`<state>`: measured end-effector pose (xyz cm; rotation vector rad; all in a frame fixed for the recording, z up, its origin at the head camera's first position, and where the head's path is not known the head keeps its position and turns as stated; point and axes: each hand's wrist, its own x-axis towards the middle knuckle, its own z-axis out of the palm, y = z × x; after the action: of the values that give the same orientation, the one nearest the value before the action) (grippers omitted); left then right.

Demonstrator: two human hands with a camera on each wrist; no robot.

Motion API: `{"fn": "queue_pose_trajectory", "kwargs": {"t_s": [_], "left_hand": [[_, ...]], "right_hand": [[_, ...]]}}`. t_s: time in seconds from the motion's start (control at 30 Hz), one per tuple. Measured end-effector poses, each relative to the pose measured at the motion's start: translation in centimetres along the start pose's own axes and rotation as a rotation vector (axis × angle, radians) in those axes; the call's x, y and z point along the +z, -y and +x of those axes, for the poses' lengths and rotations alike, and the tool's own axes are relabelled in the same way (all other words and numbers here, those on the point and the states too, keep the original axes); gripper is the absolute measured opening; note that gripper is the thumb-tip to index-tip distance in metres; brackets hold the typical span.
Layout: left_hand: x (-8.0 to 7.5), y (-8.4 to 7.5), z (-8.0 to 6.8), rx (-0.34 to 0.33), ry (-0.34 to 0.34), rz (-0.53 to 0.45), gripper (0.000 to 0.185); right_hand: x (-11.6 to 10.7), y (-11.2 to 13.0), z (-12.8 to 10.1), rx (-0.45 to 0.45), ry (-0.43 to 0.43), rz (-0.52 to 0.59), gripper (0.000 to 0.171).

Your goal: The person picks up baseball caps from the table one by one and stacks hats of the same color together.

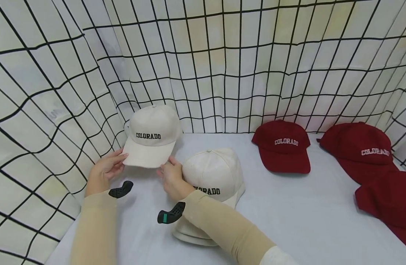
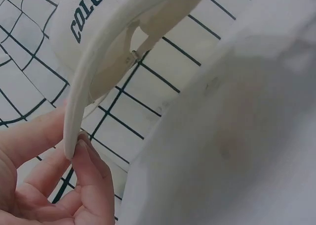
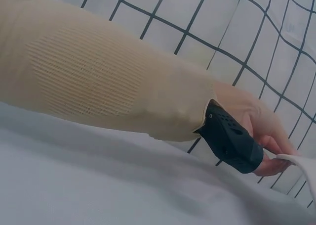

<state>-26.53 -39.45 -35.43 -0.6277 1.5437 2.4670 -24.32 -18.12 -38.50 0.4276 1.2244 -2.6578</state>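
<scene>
A cream baseball cap (image 1: 153, 123) with dark "COLORADO" lettering is tilted up in the back left corner, its brim toward me. My left hand (image 1: 105, 171) pinches one side of the brim; in the left wrist view its thumb and fingers (image 2: 91, 178) meet at the brim's edge. On the other side, my right hand (image 1: 174, 178) pinches the brim, which shows only as a pale edge (image 3: 302, 163) in the right wrist view. Beside my right hand stand more cream caps (image 1: 211, 167), apparently stacked, partly hidden by my right forearm.
Several dark red "COLORADO" caps sit to the right: one cap (image 1: 282, 143) near the back, another cap (image 1: 358, 147) in the right corner, and a cap (image 1: 388, 198) cut by the frame. Black wire grid (image 1: 232, 73) over white sheeting encloses the white surface (image 1: 289, 213).
</scene>
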Motion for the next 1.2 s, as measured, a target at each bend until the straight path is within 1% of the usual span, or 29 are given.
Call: {"fn": "queue_pose_trajectory", "kwargs": {"t_s": [0.07, 0.2, 0.4, 0.5, 0.57, 0.7, 0.77, 0.83, 0.9, 1.0, 1.2], "left_hand": [[0.3, 0.0, -0.4, 0.009, 0.018, -0.032, 0.034], [0.6, -0.1, -1.1, 0.022, 0.024, -0.103, 0.032], [0.9, -0.4, -1.9, 0.037, 0.061, -0.181, 0.029], [1.0, -0.4, -2.2, 0.025, 0.077, -0.224, 0.028], [1.0, -0.5, -2.5, 0.020, 0.100, -0.255, 0.027], [0.9, -0.8, -3.1, 0.037, 0.167, -0.272, 0.026], [1.0, -1.0, -3.5, 0.058, 0.200, -0.262, 0.026], [1.1, -1.3, -3.8, 0.081, 0.219, -0.250, 0.026], [1.4, -1.6, -4.0, 0.100, 0.228, -0.247, 0.025], [1.9, -1.8, -4.5, 0.125, 0.221, -0.259, 0.025], [2.8, -1.9, -5.2, 0.142, 0.215, -0.245, 0.027]], "right_hand": [[0.0, 0.1, 0.0, -0.021, -0.022, -0.002, 0.063], [0.1, 0.2, -0.3, -0.035, -0.056, -0.005, 0.063], [0.4, 0.7, -0.8, -0.096, -0.054, 0.032, 0.061], [0.6, 1.0, -1.2, -0.125, -0.062, 0.048, 0.060], [0.8, 1.1, -1.5, -0.141, -0.067, 0.064, 0.060], [1.3, 1.5, -2.4, -0.163, -0.067, 0.107, 0.059], [1.5, 1.8, -2.9, -0.167, -0.063, 0.125, 0.060], [1.7, 2.2, -3.4, -0.168, -0.056, 0.147, 0.060], [1.9, 2.6, -3.8, -0.174, -0.048, 0.158, 0.059], [1.8, 3.1, -4.4, -0.185, -0.031, 0.172, 0.060], [1.3, 4.2, -5.4, -0.210, -0.002, 0.165, 0.060]]}}
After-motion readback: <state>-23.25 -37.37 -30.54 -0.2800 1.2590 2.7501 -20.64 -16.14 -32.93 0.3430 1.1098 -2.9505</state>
